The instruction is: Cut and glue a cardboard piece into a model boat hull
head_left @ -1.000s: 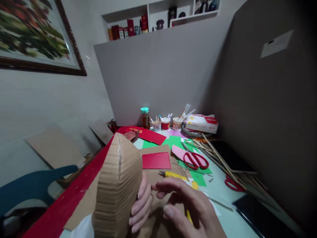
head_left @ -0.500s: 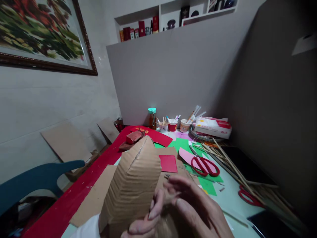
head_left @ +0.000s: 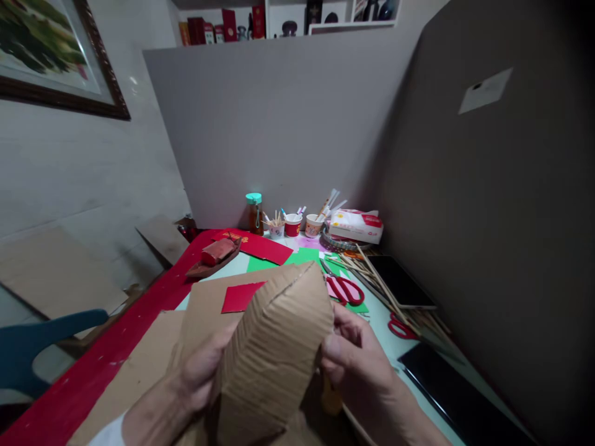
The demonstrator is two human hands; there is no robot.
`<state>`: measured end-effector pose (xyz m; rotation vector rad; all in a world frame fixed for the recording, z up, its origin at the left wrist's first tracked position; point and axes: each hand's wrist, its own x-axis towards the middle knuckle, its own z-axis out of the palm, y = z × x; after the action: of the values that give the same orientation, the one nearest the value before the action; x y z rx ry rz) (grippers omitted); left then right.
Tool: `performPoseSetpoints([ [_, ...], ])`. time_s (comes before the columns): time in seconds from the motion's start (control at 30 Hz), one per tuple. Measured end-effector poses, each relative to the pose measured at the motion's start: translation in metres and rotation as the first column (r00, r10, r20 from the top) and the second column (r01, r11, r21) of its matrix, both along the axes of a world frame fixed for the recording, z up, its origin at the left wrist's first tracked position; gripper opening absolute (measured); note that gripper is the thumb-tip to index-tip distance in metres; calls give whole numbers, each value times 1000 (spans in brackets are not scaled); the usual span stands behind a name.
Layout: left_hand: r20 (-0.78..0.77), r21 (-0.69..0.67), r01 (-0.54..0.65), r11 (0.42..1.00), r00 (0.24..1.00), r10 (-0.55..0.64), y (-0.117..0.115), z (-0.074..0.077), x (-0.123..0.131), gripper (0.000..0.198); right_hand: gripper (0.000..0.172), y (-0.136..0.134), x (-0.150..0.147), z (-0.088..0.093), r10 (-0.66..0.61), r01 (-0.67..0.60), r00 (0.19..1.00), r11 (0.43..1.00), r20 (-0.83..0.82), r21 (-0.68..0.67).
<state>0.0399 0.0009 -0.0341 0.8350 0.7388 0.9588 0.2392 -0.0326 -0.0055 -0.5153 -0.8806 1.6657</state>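
Note:
A folded, ridged cardboard piece (head_left: 279, 347) with a pointed top and a seam along its upper edge is held up above the table. My left hand (head_left: 204, 368) grips its left side, the fingertips hidden behind it. On the right edge my right hand (head_left: 356, 353) pinches the cardboard between thumb and fingers. Something yellow (head_left: 331, 396) shows below my right hand, too blurred to make out. Under the held piece lies a flat cardboard sheet (head_left: 199, 310) with a red card (head_left: 242, 297) on it.
Red scissors (head_left: 351, 291) lie on green paper beyond my right hand. Sticks (head_left: 381, 285), a tablet (head_left: 402, 282) and a black phone-like slab (head_left: 460, 396) are at the right. A small model boat (head_left: 216, 255), a bottle (head_left: 255, 214), cups and a tissue box (head_left: 357, 227) stand farther back.
The view has turned right. The cardboard piece now leans to the right, and my right hand, earlier apart from it with fingers spread, has taken hold of its right edge. My left hand has moved to its left side.

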Motion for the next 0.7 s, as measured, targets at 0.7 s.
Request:
performPoseSetpoints([
  [0.7, 243, 57, 66, 996, 967, -78, 5, 14, 3, 47, 45, 8, -2, -8, 18, -29, 990, 996, 139, 83],
])
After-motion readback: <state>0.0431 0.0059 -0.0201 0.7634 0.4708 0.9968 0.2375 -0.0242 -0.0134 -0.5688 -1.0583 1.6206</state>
